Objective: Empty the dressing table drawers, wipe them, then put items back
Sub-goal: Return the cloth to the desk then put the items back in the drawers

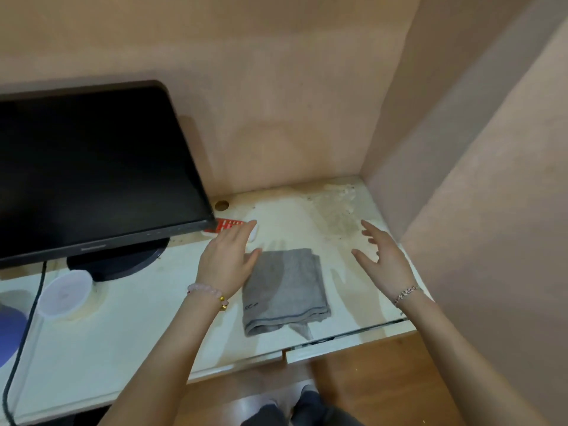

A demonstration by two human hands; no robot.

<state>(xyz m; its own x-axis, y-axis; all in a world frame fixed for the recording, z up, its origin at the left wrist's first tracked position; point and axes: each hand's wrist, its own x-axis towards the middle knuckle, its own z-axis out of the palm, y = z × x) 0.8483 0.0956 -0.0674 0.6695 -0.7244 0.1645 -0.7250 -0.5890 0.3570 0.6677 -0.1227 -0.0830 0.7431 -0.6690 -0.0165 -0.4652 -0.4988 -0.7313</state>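
A: Biggest first?
B: Pink walls (307,87) at the back and on the right form a corner. The pale worktop (138,333) fills it, stained and dusty twd the back-right. Under its front edge there are pale fronts (332,348) w/ a thin dark gap. Can't tell if those are drawers.

A: On the worktop?
B: A black monitor (92,167) at left, screen dark, on a round base. A black cable (27,318) runs down from it. Part of a blue obj (9,330) shows at the far left edge.

A: Cloth?
B: A grey cloth (284,290), folded, lies flat in the middle near the front edge, between the two hands.

A: Hands?
B: Left hand (226,262) has straight fingers and grips nothing. Its thumb is at the cloth's upper-left corner, contact unclear. Right hand (381,256) has spread fingers and is empty, over the worktop to the right of the cloth and apart from it.

A: Small stuff?
B: A round translucent tub (66,293) sits just in front of the monitor base. A red-and-white item (230,226) is by the monitor's corner, partly under the left fingertips. There's a pink bead bracelet (206,290) on the left wrist and a chain bracelet (405,293) on the right. A round hole (221,205) is in the worktop near the back wall.
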